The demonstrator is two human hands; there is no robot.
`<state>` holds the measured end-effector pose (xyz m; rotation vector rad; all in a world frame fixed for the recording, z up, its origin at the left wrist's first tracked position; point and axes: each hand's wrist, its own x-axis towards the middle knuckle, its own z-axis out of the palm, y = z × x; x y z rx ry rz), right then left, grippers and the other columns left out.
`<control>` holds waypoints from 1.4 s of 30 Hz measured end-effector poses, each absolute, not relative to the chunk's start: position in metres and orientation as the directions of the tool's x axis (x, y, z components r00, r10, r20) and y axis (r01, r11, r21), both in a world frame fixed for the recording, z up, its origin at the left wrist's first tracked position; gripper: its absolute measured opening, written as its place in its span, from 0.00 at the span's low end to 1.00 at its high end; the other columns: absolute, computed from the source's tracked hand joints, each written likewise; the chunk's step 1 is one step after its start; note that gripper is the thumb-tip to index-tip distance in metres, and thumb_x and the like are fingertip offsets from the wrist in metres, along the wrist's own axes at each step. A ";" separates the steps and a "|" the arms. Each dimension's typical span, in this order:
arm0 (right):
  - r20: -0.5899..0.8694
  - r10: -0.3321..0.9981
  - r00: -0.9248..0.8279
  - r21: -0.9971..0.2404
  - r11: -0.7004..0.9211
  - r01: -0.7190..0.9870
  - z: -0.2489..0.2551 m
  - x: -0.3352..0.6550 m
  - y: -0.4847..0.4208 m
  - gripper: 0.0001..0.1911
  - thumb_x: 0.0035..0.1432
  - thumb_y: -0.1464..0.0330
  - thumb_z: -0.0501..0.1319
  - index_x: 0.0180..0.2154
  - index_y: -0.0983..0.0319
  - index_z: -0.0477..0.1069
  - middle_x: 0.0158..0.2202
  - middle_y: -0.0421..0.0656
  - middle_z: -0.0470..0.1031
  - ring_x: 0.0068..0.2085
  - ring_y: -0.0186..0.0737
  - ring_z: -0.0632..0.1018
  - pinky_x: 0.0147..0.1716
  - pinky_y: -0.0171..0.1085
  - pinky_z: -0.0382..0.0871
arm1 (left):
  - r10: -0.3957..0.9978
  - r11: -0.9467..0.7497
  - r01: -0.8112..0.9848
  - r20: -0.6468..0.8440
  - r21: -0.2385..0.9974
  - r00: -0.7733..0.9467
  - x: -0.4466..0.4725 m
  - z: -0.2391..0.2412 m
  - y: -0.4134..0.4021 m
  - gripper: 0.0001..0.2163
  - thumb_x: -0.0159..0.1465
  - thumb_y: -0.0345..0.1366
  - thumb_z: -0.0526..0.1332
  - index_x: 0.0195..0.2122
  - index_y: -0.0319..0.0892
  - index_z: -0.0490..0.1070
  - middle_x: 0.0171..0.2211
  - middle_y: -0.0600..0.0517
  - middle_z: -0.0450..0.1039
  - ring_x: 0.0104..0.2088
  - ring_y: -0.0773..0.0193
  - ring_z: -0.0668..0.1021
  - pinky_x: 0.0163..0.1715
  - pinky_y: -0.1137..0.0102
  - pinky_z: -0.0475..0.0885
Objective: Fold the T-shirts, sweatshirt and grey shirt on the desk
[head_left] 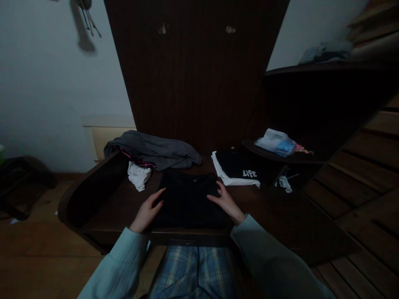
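Note:
A black shirt (190, 203) lies folded into a rough rectangle at the front of the dark wooden desk (120, 211), its neckline toward the back. At its left edge is my left hand (149, 211), fingers apart and thumb stretched over the cloth. My right hand (227, 201) is at the right edge in much the same pose, with the fingers spread. Neither hand grips anything; whether the fingertips touch the fabric is hard to tell in the dim light. Right behind the shirt's right corner sits a folded stack of black and white clothing (235, 168) with white lettering.
A grey garment (152, 147) is heaped at the back left, and a crumpled white cloth (139, 175) lies before it. On a rounded shelf (249, 145) at right rests a plastic packet (276, 142). The desk's raised left side (81, 191) curves upward.

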<state>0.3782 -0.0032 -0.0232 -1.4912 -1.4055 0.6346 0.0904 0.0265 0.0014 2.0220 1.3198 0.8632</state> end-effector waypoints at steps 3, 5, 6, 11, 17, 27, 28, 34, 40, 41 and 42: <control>0.277 0.942 0.188 -0.884 0.174 0.435 -0.020 0.373 -0.006 0.37 0.48 0.67 0.59 0.59 0.57 0.47 0.52 0.48 0.66 0.49 0.41 0.71 0.45 0.41 0.65 | 0.940 -0.273 0.502 0.116 0.820 0.322 0.093 0.002 0.036 0.26 0.53 0.42 0.52 0.52 0.37 0.63 0.52 0.46 0.65 0.53 0.56 0.67 0.53 0.62 0.60; 0.285 0.949 0.137 -0.849 0.183 0.496 -0.014 0.370 -0.007 0.35 0.48 0.70 0.59 0.58 0.57 0.51 0.53 0.46 0.65 0.51 0.40 0.69 0.49 0.41 0.62 | 0.954 -0.226 0.483 0.092 0.846 0.285 0.098 0.000 0.039 0.25 0.52 0.40 0.52 0.51 0.36 0.64 0.52 0.45 0.66 0.52 0.55 0.68 0.52 0.61 0.61; 0.272 0.956 0.113 -0.822 0.170 0.543 -0.009 0.370 -0.007 0.32 0.47 0.71 0.59 0.56 0.58 0.55 0.52 0.47 0.66 0.51 0.41 0.69 0.49 0.40 0.62 | 0.960 -0.214 0.473 0.094 0.854 0.265 0.101 0.000 0.040 0.25 0.52 0.39 0.52 0.51 0.36 0.64 0.52 0.45 0.66 0.52 0.55 0.68 0.52 0.61 0.62; 0.286 0.956 0.069 -0.640 0.137 0.756 0.026 0.385 -0.005 0.23 0.47 0.74 0.58 0.48 0.61 0.67 0.47 0.48 0.68 0.49 0.42 0.70 0.50 0.40 0.61 | 0.941 -0.303 0.414 0.201 0.859 0.272 0.124 0.009 0.033 0.26 0.51 0.35 0.51 0.54 0.38 0.61 0.53 0.47 0.64 0.54 0.57 0.65 0.54 0.62 0.59; 0.480 0.876 0.049 -0.392 0.165 0.905 0.084 0.448 -0.008 0.23 0.51 0.72 0.56 0.51 0.57 0.63 0.49 0.45 0.66 0.50 0.43 0.69 0.49 0.41 0.62 | 0.836 -0.531 0.347 0.412 0.773 0.363 0.184 0.050 0.036 0.28 0.52 0.31 0.51 0.57 0.40 0.56 0.58 0.50 0.57 0.58 0.60 0.58 0.58 0.64 0.51; 0.594 0.782 0.187 -0.044 -0.201 0.979 0.107 0.546 0.019 0.27 0.52 0.76 0.48 0.56 0.63 0.56 0.56 0.53 0.57 0.41 0.49 0.73 0.39 0.46 0.68 | 0.786 -0.607 0.299 0.500 0.737 0.363 0.339 0.068 0.085 0.30 0.52 0.23 0.50 0.58 0.37 0.53 0.59 0.45 0.53 0.59 0.57 0.56 0.58 0.63 0.53; 0.590 0.786 0.187 -0.030 -0.210 0.977 0.105 0.552 0.022 0.28 0.51 0.77 0.48 0.56 0.63 0.56 0.57 0.53 0.56 0.41 0.49 0.73 0.39 0.46 0.68 | 0.795 -0.596 0.306 0.494 0.742 0.351 0.350 0.066 0.088 0.30 0.51 0.22 0.50 0.58 0.37 0.53 0.59 0.44 0.52 0.59 0.57 0.56 0.58 0.63 0.52; 0.505 0.859 0.079 0.051 -0.122 0.991 0.079 0.562 0.033 0.30 0.49 0.80 0.49 0.56 0.63 0.56 0.59 0.50 0.54 0.48 0.48 0.69 0.44 0.43 0.65 | 0.849 -0.520 0.336 0.431 0.785 0.306 0.383 0.023 0.098 0.28 0.54 0.24 0.51 0.58 0.35 0.51 0.58 0.39 0.52 0.58 0.55 0.57 0.57 0.62 0.54; 0.276 0.928 0.251 -0.121 -0.226 0.967 0.031 0.557 0.050 0.22 0.51 0.78 0.51 0.48 0.59 0.67 0.54 0.50 0.62 0.47 0.47 0.70 0.45 0.41 0.63 | 0.832 -0.546 0.484 0.510 0.684 0.218 0.381 -0.010 0.089 0.20 0.57 0.32 0.52 0.52 0.37 0.60 0.59 0.39 0.51 0.59 0.51 0.55 0.55 0.56 0.55; 0.233 0.918 0.319 -0.202 -0.275 0.940 0.025 0.561 0.054 0.21 0.52 0.77 0.51 0.47 0.59 0.69 0.54 0.50 0.63 0.48 0.47 0.70 0.45 0.41 0.62 | 0.793 -0.599 0.496 0.549 0.629 0.263 0.380 -0.010 0.086 0.19 0.57 0.33 0.53 0.51 0.38 0.61 0.59 0.41 0.52 0.58 0.52 0.55 0.55 0.57 0.54; 0.193 0.904 0.381 -0.276 -0.323 0.905 0.021 0.565 0.059 0.21 0.52 0.77 0.51 0.47 0.60 0.69 0.53 0.50 0.63 0.49 0.47 0.69 0.46 0.41 0.62 | 0.759 -0.643 0.502 0.566 0.578 0.322 0.379 -0.009 0.084 0.18 0.58 0.33 0.52 0.50 0.39 0.63 0.58 0.43 0.54 0.58 0.54 0.57 0.55 0.58 0.55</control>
